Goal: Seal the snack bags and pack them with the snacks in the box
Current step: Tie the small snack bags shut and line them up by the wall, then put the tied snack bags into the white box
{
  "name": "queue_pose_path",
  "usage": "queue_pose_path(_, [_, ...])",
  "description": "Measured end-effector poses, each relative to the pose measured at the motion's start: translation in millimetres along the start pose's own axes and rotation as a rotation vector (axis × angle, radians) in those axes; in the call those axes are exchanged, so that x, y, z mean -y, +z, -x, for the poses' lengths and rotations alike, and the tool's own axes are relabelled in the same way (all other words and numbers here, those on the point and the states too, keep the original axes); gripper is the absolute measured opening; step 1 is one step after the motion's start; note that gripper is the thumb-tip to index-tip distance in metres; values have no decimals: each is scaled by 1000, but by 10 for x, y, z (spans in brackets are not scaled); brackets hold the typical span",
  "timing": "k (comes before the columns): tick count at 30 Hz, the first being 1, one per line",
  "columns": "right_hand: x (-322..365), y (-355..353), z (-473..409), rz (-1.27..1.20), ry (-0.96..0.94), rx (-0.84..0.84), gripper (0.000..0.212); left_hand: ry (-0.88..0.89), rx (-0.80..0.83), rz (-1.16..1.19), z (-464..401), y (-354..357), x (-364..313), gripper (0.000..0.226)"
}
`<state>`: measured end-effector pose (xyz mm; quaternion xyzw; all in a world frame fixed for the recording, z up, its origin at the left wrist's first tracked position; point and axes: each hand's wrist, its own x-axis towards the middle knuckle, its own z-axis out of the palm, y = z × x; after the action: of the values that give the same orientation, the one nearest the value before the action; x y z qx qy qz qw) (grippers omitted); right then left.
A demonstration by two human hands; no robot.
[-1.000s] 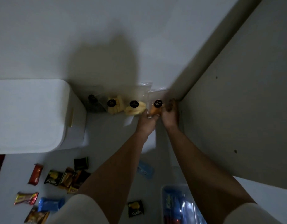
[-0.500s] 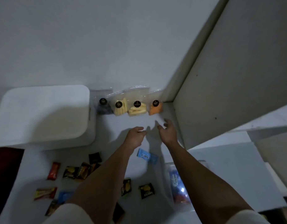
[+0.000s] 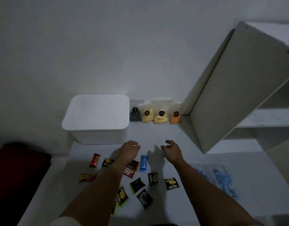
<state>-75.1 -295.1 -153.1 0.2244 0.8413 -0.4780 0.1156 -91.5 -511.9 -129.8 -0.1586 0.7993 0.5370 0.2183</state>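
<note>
Head view. Since the earlier frames both hands have pulled back from the row of snack bags at the wall toward the near side of the tabletop (image 3: pixel 156 132); they were at the orange bag then.

Left hand (image 3: pixel 130 150): fingers loosely curled, palm down, holding nothing, above the scattered snacks. Right hand (image 3: pixel 171 150): fingers relaxed and slightly spread, also holding nothing. The two hands are apart, level with each other.

Four clear snack bags stand in a row against the wall, each with a round black label: dark-filled bag (image 3: pixel 135 113) just beside the box, then pale-stick bag (image 3: pixel 147 115), yellow bag (image 3: pixel 161 117), orange bag (image 3: pixel 175 118) nearest the shelf unit (image 3: pixel 238 88). Whether their tops are sealed cannot be told.

White box (image 3: pixel 96 118) sits left of the bags, lid on.

Loose wrapped snacks lie on the tabletop near the forearms: red wrapper (image 3: pixel 94 160), blue wrapper (image 3: pixel 143 163), several black-and-yellow packets (image 3: pixel 171 184). A clear bag of blue packets (image 3: pixel 223 180) lies to the right. Dark red object (image 3: pixel 18 168) at far left, blurred.
</note>
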Motion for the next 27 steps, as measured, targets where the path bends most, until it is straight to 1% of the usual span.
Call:
queue_pose_path(2, [165,94,73,7,-36,22,51,85,-149,-80,139,-217,-65,25])
queue_pose_path(4, [371,184,129,17,-72,44,51,190,-346,-191,237,-474,-103,22])
queue_pose_path(6, [616,255,171,22,-117,68,53,312,-488,-253,280,-765,-100,20])
queue_pose_path(8, [866,319,182,15,-150,94,54,380,-589,-339,273,-1085,-94,22])
queue_pose_path(10, [1115,386,167,9,-163,113,55,369,-656,-390,216,-1416,-124,27])
queue_pose_path(13, [1445,508,126,-16,-172,126,56,192,-598,-364,12,-1857,-119,50])
queue_pose_path(15, [1643,597,97,-67,-143,138,52,80,-552,-391,-166,-2120,-52,67])
queue_pose_path(17, [1801,691,55,-111,-98,162,50,8,-526,-407,-310,-2323,9,78])
queue_pose_path(19, [1911,778,-2,-140,-70,176,41,-48,-508,-382,-451,-2466,55,84])
queue_pose_path(21, [1978,866,-98,-144,-65,177,25,-79,-504,-328,-610,-2576,119,90])
queue_pose_path(23, [2013,952,-235,-114,-54,170,22,-75,-499,-278,-671,-2614,111,92])
queue_pose_path(27, [1987,1100,-490,-71,-58,128,36,-25,-488,-183,-831,-2616,90,66])
